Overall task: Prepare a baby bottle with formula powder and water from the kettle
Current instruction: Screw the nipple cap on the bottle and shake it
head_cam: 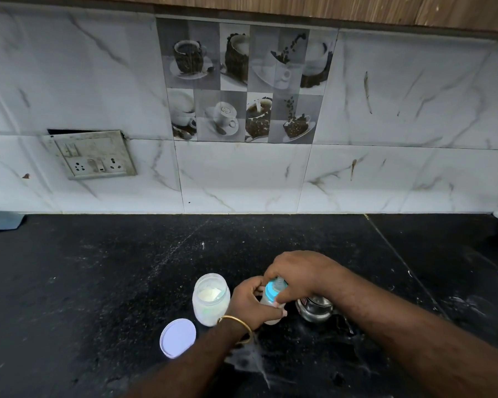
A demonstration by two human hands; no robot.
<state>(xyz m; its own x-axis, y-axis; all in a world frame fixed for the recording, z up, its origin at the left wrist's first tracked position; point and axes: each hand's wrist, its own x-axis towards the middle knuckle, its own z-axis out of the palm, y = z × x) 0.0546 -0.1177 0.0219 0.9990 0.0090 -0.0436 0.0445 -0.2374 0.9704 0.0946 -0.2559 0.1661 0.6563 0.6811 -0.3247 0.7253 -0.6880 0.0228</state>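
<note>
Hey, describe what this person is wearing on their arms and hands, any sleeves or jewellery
Both forearms are bare, with no sleeves showing as far as the picture reaches. The left hand has a thin gold bangle at the wrist. The right hand shows no gloves, watch or bracelet. Rings cannot be made out on either.

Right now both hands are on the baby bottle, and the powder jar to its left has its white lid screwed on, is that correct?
Not quite. The head view shows the powder jar open, its white lid lying on the counter in front of it. The rest holds: left hand and right hand grip the baby bottle.
</note>
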